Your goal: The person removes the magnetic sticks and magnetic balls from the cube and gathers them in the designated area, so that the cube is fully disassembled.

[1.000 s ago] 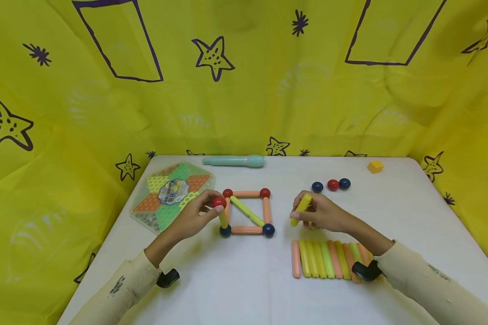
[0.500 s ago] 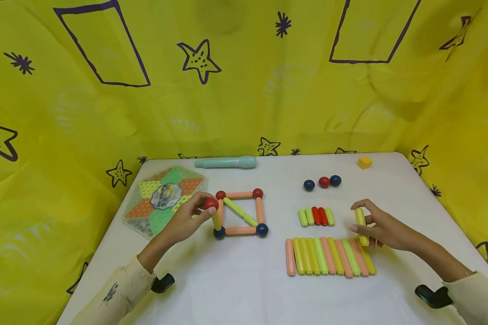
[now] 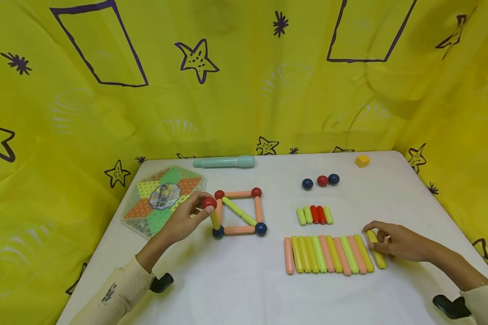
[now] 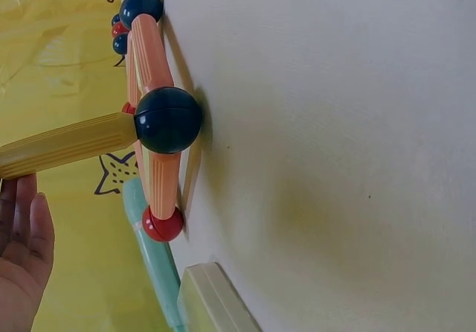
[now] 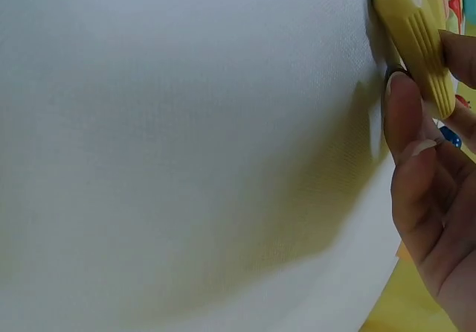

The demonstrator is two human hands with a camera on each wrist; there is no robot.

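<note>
My left hand (image 3: 183, 223) pinches a red ball (image 3: 209, 203) on top of a yellow rod (image 4: 74, 144). That rod stands up from a dark blue ball (image 4: 169, 120), the near left corner of a square of pink rods (image 3: 239, 230) lying on the table. A light green rod (image 3: 239, 211) crosses the square diagonally. On the right, my right hand (image 3: 404, 242) pinches a yellow rod (image 3: 378, 256) between thumb and fingers, low at the table. It lies beside the right end of a row of pink, yellow and green rods (image 3: 328, 254), with a small gap.
Behind the row lie short green and red rods (image 3: 318, 215). Farther back are two blue balls and a red ball (image 3: 322, 181), and a yellow block (image 3: 362, 161). A star-shaped game board (image 3: 146, 210) sits left; a teal marker-shaped object (image 3: 223, 162) lies at the back edge.
My right hand has carried the yellow rod rightward from near the square, then down to the row's right end. My left hand keeps its grip on the red ball. The head view has shifted slightly.
</note>
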